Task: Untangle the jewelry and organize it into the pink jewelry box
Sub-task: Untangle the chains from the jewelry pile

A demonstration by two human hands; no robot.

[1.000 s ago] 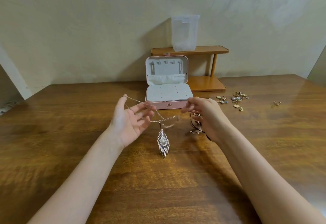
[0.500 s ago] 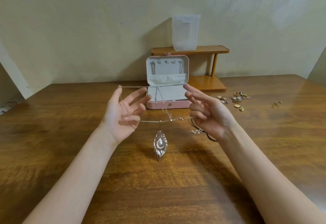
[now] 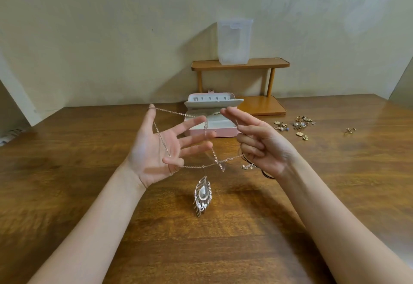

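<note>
Chain (image 3: 161, 137) of the necklace runs as a wide loop between our hands, above the worktop (image 3: 67, 183) and in front of the pink jewelry box (image 3: 212, 130). Our left hand (image 3: 156, 149) is spread, fingers straight, the chain hooked over the thumb tip and little finger. Our right hand (image 3: 261, 142) has its upper fingers straight and lower ones curled, the chain draped round them; whether any finger pinches it we cannot tell. We judge the chain fine, limp and quick to knot, while the feather pendant (image 3: 202, 195) hanging from the lower strand is the heavy part and will swing, so hold is best taken on the chain close to the pendant or at the clasp. Compared with half a second ago, our hands sit higher and wider, and the box lid looks tipped further down. Loose earrings (image 3: 295, 126) lie to the right
</note>
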